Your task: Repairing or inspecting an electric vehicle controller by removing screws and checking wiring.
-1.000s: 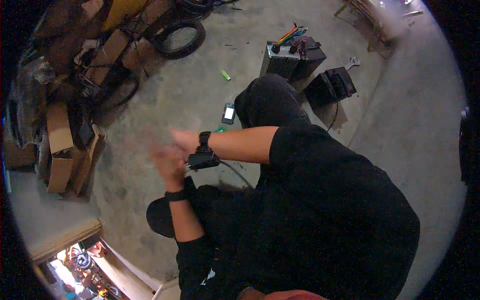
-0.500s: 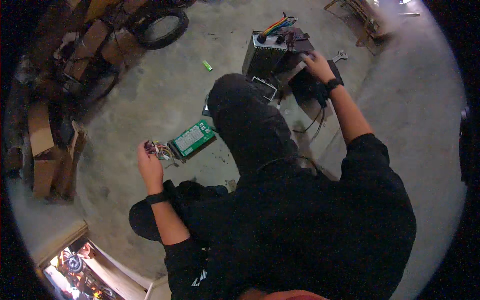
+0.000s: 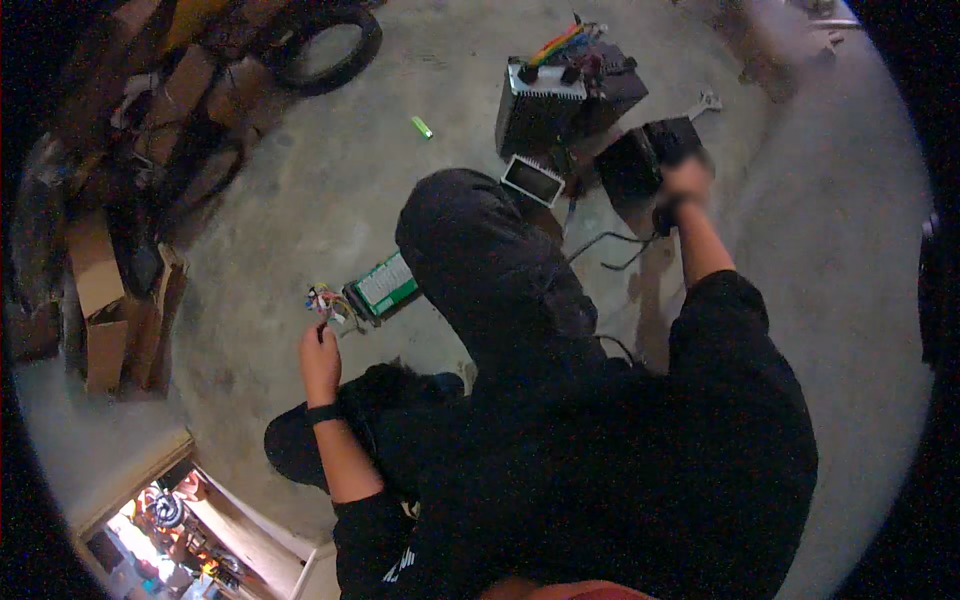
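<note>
My left hand [image 3: 319, 362] is closed on a small dark thing whose kind I cannot make out, just short of a bundle of coloured wires [image 3: 325, 302]. Those wires come from the end of a flat case with a green board [image 3: 386, 287], partly hidden by my knee. My right hand [image 3: 687, 180] is smeared by motion over the near right side of a black box [image 3: 640, 160]; its fingers do not show clearly. Black cables [image 3: 615, 240] trail on the floor below that box. Left of it stands a finned metal case [image 3: 541, 105] with rainbow-coloured wires [image 3: 562, 45] on top.
A small finned frame [image 3: 533, 181] lies beyond my knee. An adjustable wrench [image 3: 706, 104] is behind the black box, another dark box [image 3: 615, 92] beside the tall case. Farther left are a bright green stick [image 3: 422, 127], a tyre [image 3: 330, 52] and cardboard boxes [image 3: 98, 280].
My right hand has come nearer, from beside the dark box at the back to the black box. My left hand has drawn back from the wire bundle. The view has shifted slightly.
</note>
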A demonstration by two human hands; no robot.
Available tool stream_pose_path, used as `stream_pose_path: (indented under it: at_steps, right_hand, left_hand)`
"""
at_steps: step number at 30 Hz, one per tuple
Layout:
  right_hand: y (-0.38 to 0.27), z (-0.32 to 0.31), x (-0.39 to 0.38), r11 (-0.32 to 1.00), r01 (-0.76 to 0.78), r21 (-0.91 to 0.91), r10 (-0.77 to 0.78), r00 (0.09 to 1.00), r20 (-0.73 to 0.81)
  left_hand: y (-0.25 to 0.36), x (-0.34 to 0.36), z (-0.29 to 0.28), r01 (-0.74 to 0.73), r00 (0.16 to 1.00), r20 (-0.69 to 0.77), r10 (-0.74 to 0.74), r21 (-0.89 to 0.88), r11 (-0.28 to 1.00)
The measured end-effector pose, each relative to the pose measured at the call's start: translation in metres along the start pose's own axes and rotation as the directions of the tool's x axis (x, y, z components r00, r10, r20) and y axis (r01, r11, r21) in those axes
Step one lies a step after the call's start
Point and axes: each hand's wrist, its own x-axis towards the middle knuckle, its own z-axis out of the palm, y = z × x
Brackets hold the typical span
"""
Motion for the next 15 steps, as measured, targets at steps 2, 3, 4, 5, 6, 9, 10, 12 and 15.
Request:
stream_pose_path:
  at_steps: [2, 3, 4, 5, 6, 9, 10, 12, 15]
  right_hand:
    - [-0.003, -0.001, 0.007, 0.997, 0.027, -0.072, -0.029, 0.999, -0.025]
    - [-0.007, -0.007, 0.007, 0.999, 0.037, -0.025, -0.038, 0.999, -0.032]
    - [-0.007, -0.010, 0.001, 0.999, 0.048, 0.019, -0.048, 0.998, -0.031]
    - [-0.014, -0.017, -0.004, 0.995, 0.026, 0.098, -0.019, 0.997, -0.074]
    - [-0.020, -0.026, -0.009, 0.985, 0.000, 0.175, 0.020, 0.993, -0.113]
    - [-0.026, -0.064, -0.020, 0.688, 0.239, 0.685, -0.257, 0.963, -0.078]
    - [-0.028, -0.074, -0.018, 0.651, 0.282, 0.704, -0.317, 0.945, -0.086]
    - [-0.046, -0.111, -0.027, 0.516, 0.297, 0.803, -0.448, 0.893, -0.042]
    - [-0.101, -0.209, -0.099, 0.260, 0.240, 0.935, -0.677, 0.736, 0.000]
  left_hand:
    - [-0.007, 0.009, 0.003, -0.016, 0.999, -0.046, 0.016, -0.015, 1.000]
    - [-0.019, 0.011, 0.005, -0.057, 0.996, -0.070, 0.057, 0.001, 0.998]
    - [-0.027, 0.009, 0.006, -0.091, 0.992, -0.088, 0.093, 0.026, 0.996]
    - [-0.025, 0.010, 0.005, -0.100, 0.987, -0.124, 0.100, 0.007, 0.995]
    - [-0.019, 0.009, 0.004, -0.082, 0.990, -0.109, 0.085, 0.032, 0.996]
    - [0.000, 0.006, 0.003, -0.064, 0.993, -0.107, 0.058, -0.058, 0.996]
    - [0.010, 0.006, 0.004, -0.032, 0.998, -0.063, 0.027, -0.081, 0.996]
    - [0.018, 0.006, 0.006, 0.005, 0.999, -0.031, -0.009, -0.105, 0.994]
    - [0.012, 0.005, -0.005, -0.061, 0.990, -0.136, 0.043, -0.136, 0.989]
